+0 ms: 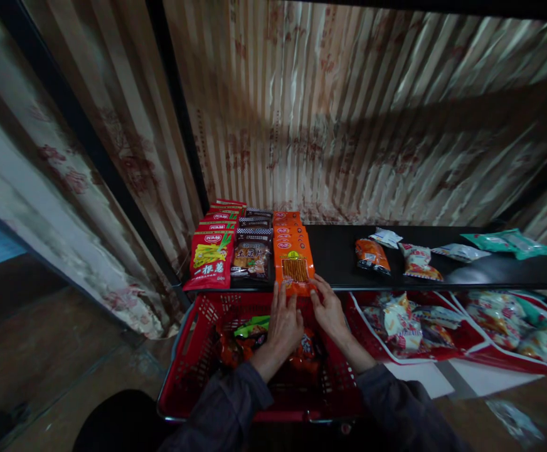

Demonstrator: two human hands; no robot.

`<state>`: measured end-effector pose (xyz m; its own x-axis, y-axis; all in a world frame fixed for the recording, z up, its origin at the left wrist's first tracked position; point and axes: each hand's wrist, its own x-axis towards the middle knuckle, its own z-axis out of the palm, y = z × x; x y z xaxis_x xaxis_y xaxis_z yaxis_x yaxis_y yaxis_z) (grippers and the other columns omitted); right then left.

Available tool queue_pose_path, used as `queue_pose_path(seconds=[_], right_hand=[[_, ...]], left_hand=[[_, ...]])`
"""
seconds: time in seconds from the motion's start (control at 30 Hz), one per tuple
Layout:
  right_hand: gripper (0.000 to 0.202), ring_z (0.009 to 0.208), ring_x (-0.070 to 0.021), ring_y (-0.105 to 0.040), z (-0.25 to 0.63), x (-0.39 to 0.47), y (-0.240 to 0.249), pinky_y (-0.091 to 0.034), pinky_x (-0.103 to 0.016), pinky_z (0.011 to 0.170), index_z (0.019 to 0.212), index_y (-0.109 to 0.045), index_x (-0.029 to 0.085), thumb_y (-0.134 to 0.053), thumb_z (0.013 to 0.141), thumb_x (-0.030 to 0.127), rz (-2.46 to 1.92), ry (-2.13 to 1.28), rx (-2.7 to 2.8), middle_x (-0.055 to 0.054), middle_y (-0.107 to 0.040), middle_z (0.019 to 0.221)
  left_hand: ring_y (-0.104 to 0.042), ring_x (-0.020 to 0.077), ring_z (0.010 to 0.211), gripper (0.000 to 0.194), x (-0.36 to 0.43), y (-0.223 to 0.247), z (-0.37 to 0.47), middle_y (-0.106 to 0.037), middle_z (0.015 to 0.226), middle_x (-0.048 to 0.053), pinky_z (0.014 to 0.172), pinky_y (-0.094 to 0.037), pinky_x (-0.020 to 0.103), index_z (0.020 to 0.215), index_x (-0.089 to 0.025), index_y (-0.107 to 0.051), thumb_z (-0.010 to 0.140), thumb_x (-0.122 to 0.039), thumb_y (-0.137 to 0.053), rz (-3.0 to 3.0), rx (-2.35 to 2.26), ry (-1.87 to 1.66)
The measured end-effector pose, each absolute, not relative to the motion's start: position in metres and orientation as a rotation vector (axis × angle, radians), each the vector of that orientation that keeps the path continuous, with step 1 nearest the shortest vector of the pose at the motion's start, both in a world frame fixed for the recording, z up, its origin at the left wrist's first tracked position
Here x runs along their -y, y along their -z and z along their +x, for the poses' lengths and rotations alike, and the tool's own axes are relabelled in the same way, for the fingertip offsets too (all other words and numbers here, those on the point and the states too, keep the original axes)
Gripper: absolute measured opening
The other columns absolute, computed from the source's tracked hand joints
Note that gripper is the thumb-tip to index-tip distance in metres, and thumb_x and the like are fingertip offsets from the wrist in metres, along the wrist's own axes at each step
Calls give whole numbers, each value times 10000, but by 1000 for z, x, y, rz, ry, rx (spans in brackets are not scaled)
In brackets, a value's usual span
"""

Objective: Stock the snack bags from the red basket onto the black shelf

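An orange snack packet (pixel 294 267) with a window of brown sticks lies at the front of an orange row on the black shelf. My left hand (pixel 283 323) holds its lower left edge, fingers pointing forward. At the lower right corner, the fingertips of my right hand (pixel 329 311) grip the same packet. Beside this row stand dark potato-chip packets (pixel 251 254), and left of them red packets (pixel 210 257) with a green onion picture. Below my hands is a red basket (pixel 186 376) with orange-red packets and a green packet (pixel 253 327), partly hidden by my hands and forearms.
Further right on the black shelf (pixel 332 251) lie an orange packet (pixel 372 255), a white-and-red packet (pixel 420 262) and teal packets (pixel 511 242). Red bags with white trim (pixel 478 345) hold more snacks below. A black post (pixel 179 100) and striped curtain (pixel 349 125) stand behind.
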<state>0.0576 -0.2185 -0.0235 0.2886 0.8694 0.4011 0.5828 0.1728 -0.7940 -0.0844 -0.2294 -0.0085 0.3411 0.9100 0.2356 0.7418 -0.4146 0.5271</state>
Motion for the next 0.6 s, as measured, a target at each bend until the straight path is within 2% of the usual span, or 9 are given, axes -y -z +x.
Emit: queue_pose_path(seconds=[0.17, 0.33, 0.47, 0.6], right_hand=[[380, 1250, -266, -570, 68, 204, 19, -413, -486, 1097, 1101, -699, 172, -450, 868, 341, -1498, -292, 1406, -152, -632, 1311], [396, 1213, -269, -598, 87, 178, 13, -417, -492, 1095, 1086, -704, 144, -440, 843, 312, -1506, -241, 1443, -173, -653, 1276], [388, 1213, -247, -603, 100, 151, 11, -399, -481, 1116, 1097, -697, 177, -437, 823, 268, -1525, -223, 1457, -132, -662, 1281], [384, 1206, -249, -610, 109, 121, 15, -419, -470, 1100, 1100, -699, 189, -460, 808, 262, -1579, -255, 1426, -116, -679, 1256]], left_hand=[[-94, 291, 1517, 490, 222, -3, -85, -304, 1591, 175, 1225, -249, 498, 1307, -63, -559, 834, -111, -441, 2298, -1472, -756], [-116, 317, 1509, 513, 200, -17, -72, -276, 1588, 227, 1237, -214, 448, 1321, -5, -545, 827, -123, -475, 2290, -1512, -668], [-176, 320, 1500, 529, 174, -24, -61, -294, 1586, 209, 1223, -234, 469, 1358, -46, -521, 842, -152, -484, 2262, -1581, -562], [-167, 336, 1500, 560, 146, -28, -54, -309, 1582, 205, 1218, -225, 455, 1387, -46, -491, 848, -198, -501, 2220, -1673, -491]])
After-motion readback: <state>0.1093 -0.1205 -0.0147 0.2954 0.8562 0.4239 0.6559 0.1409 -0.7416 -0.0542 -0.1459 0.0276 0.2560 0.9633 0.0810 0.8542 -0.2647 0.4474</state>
